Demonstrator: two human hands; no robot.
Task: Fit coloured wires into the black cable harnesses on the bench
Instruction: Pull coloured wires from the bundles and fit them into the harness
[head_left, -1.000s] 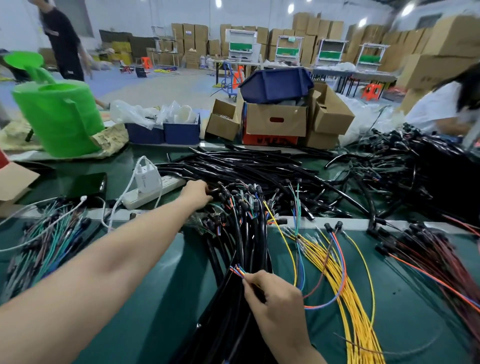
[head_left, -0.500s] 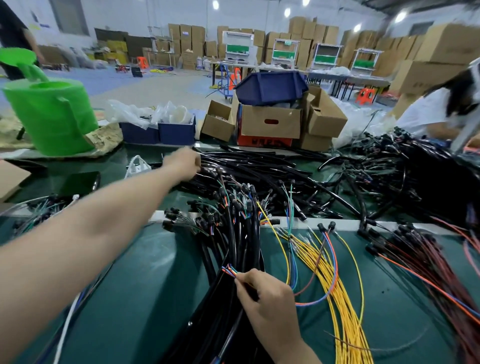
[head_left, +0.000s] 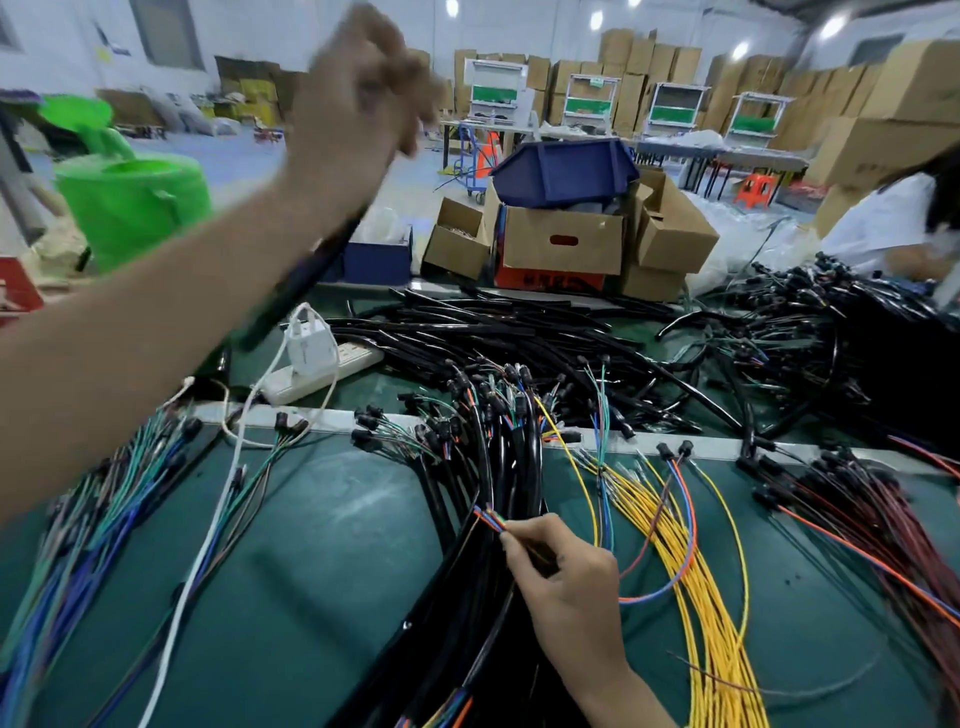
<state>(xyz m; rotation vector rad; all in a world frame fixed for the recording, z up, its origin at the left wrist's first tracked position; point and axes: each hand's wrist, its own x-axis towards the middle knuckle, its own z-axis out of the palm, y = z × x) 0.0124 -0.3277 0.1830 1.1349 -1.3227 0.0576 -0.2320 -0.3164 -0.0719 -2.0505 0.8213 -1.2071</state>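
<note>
My left hand (head_left: 358, 104) is raised high above the bench, blurred, gripping a black tube (head_left: 298, 283) that hangs down from it toward the lower left. My right hand (head_left: 561, 577) rests low over a bundle of black cable harnesses (head_left: 498, 467) and pinches a small bunch of coloured wire ends (head_left: 488, 519) sticking out to the upper left. A fan of yellow wires (head_left: 696, 571) lies just right of that hand. A heap of loose black tubes (head_left: 493, 327) covers the far half of the bench.
A white power strip with a charger (head_left: 311, 364) sits left of the tubes. Green-blue wire bundles (head_left: 93, 519) lie at the left, red-black ones (head_left: 883, 519) at the right. Cardboard boxes (head_left: 561, 244) and a green watering can (head_left: 130, 202) stand behind. Another person (head_left: 893, 223) works at the far right.
My left hand rose from the pile of black tubes, lifting one tube high into the air. My right hand stayed pinching the coloured wire ends.
</note>
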